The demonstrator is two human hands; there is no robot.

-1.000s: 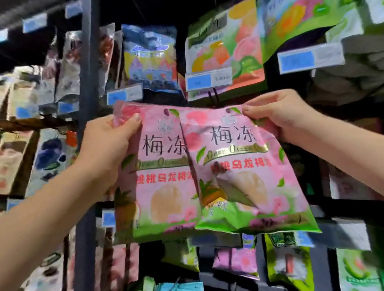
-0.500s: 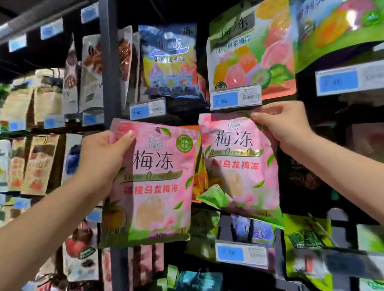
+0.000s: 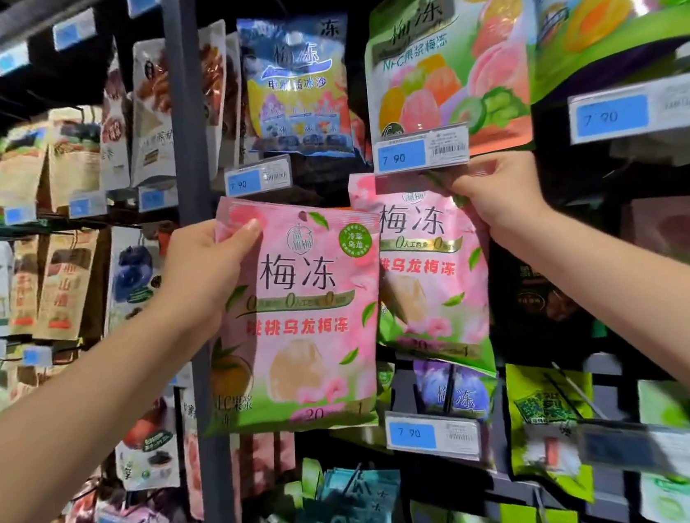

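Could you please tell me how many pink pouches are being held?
2. The left hand grips the left pink pouch, nearer the camera; the right hand pinches the right pink pouch, just below a price tag. Others may be hidden.

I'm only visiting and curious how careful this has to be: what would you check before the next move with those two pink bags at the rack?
1. Right hand grips the right pink bag at its top edge: ok.
2. Left hand holds the left pink bag by its upper corner: ok.
3. Right bag's hanging hole lined up with a peg: cannot tell, because the price tag hides part of that top edge.
4. Left bag's hanging hole free of the thumb: ok.
5. Bags clear of each other: not ok, because the left bag overlaps the right one's edge.
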